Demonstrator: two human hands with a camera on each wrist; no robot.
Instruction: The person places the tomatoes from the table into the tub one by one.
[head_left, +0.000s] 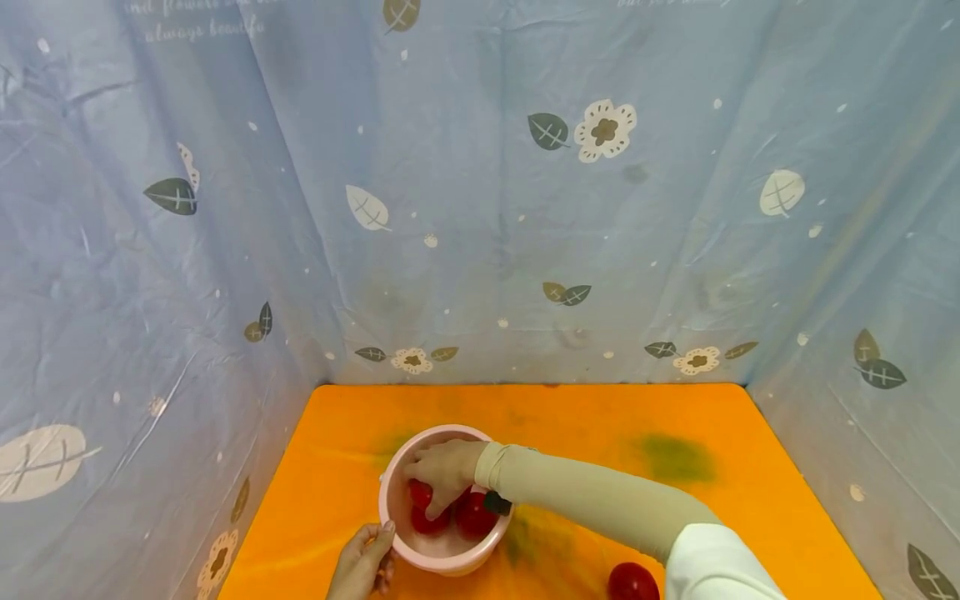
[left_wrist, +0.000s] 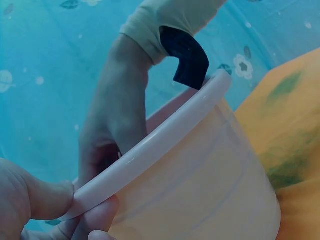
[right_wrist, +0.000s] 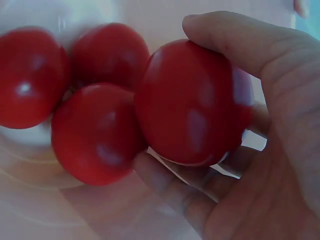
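Right fingers (right_wrist: pixel 185 195) hold a roundish tomato (right_wrist: pixel 192 100), bucket (left_wrist: pixel 200 172) opening upward.

I see orange tabletop (head_left: pixel 600 408) under the grip, green smudge (head_left: pixel 675 458) well off to its right. Pale-blue sheeting (head_left: pixel 465 275) with leaf and flower prints stands beyond the grip and both sides.

Snug beige sleeve (head_left: pixel 592 493), white upper sleeve (head_left: pixel 712 565), black wrist piece (left_wrist: pixel 192 56).

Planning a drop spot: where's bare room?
Bare: orange surface behind the pink bucket and beige sleeve, up to the floral curtain. Crowded: the bucket, with tomatoes and right hand inside, left hand gripping its rim; front, a loose tomato.
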